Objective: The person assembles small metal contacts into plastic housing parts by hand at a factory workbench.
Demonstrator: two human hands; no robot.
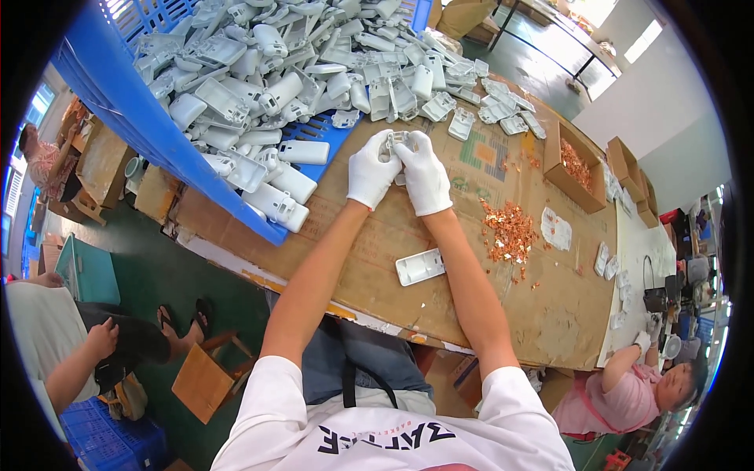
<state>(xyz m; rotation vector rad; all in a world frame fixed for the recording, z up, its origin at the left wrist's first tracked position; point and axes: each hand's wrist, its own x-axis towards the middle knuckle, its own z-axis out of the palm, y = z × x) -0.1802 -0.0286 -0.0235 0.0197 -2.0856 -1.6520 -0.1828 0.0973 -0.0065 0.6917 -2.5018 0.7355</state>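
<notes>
My left hand and my right hand, both in white gloves, meet over the cardboard-covered table. Between their fingertips they grip a small light-grey plastic casing, its far edge showing and the rest covered by the fingers. A pale piece partly shows below the hands. Nearer to me, by my right forearm, lies a white rectangular plastic shell. Right of my right hand is a loose heap of small copper-coloured metal pieces.
A tipped blue crate spills a large mound of grey casings at the far left. An open cardboard box of copper pieces stands at right. A person in pink works at right; another person sits at left by a wooden stool.
</notes>
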